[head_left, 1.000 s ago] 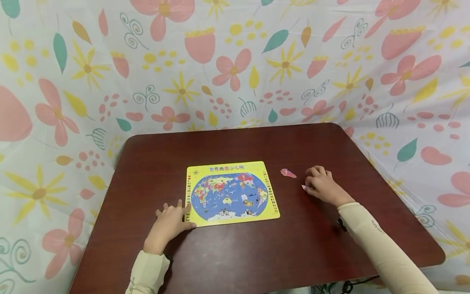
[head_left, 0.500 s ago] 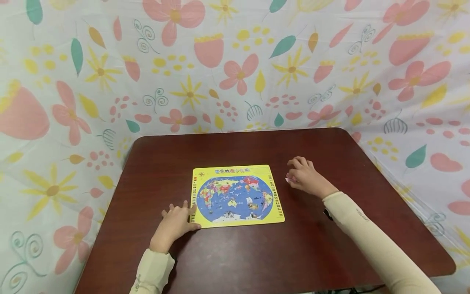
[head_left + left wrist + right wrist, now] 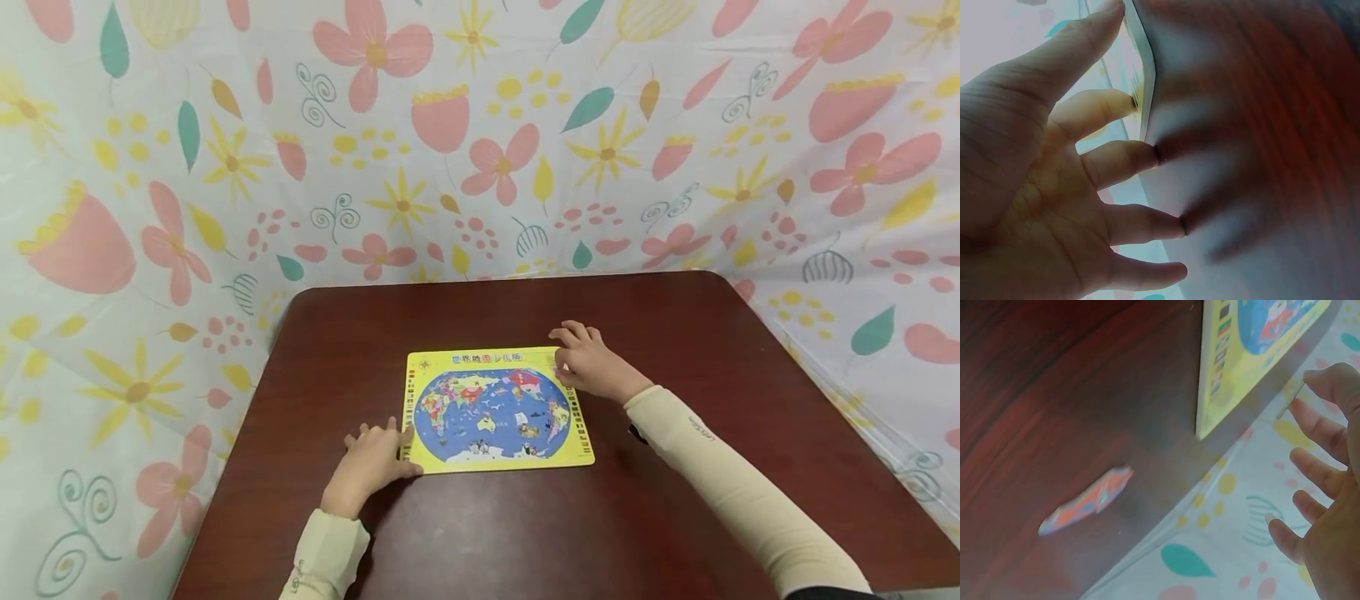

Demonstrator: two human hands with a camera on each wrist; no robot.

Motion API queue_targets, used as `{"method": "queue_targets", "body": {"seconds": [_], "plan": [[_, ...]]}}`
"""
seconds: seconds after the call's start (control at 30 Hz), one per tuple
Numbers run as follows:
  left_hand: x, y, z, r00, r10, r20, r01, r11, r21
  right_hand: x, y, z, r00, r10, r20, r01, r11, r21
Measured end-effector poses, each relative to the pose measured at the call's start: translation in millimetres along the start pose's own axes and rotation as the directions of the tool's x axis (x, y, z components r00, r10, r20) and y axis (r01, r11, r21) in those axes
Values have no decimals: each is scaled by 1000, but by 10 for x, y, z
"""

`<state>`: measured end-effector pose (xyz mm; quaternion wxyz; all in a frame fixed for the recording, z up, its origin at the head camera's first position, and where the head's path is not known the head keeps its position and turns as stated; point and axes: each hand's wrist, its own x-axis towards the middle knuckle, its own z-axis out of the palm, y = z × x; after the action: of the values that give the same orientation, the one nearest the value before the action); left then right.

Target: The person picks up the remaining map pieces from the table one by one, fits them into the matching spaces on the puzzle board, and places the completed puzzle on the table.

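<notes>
A yellow-bordered world map jigsaw puzzle [image 3: 517, 463] lies flat on the table. At its near left corner is my left hand [image 3: 367, 467]; its thumb and index finger touch the board's edges, and the other fingers spread out over the tabletop. My right hand [image 3: 596, 367] is at the board's upper right edge. In the right wrist view, its thumb and index finger pinch a thin puzzle piece [image 3: 1291, 401], seen edge-on. Another puzzle piece [image 3: 1088, 500], orange-pink, rests on the table in that view; the right hand appears to hide it in the head view.
The dark red-brown table [image 3: 480, 533] has rounded far corners. A white curtain with a flower print [image 3: 502, 167] hangs behind it and along both sides.
The right hand has moved left, from beside the loose pink piece to the map's upper right edge, carrying the pinched piece. The left hand stays at the board's corner. The head view has shifted slightly.
</notes>
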<state>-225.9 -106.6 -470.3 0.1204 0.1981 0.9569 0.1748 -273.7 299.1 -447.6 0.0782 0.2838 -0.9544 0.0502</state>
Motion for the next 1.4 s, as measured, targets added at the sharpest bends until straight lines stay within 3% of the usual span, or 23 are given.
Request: {"method": "queue_targets", "body": {"seconds": [0.43, 0.63, 1.4], "plan": [[-11, 1, 4, 1000, -2, -7, 2, 1000, -23, 259, -186, 238, 997, -70, 21, 69, 997, 27], [5, 3, 29, 1000, 3, -13, -3, 1000, -24, 284, -238, 334, 996, -63, 63, 57, 994, 95], [10, -19, 25, 1000, -5, -21, 5, 1000, -4, 315, -243, 377, 997, -35, 75, 28, 995, 93]]}}
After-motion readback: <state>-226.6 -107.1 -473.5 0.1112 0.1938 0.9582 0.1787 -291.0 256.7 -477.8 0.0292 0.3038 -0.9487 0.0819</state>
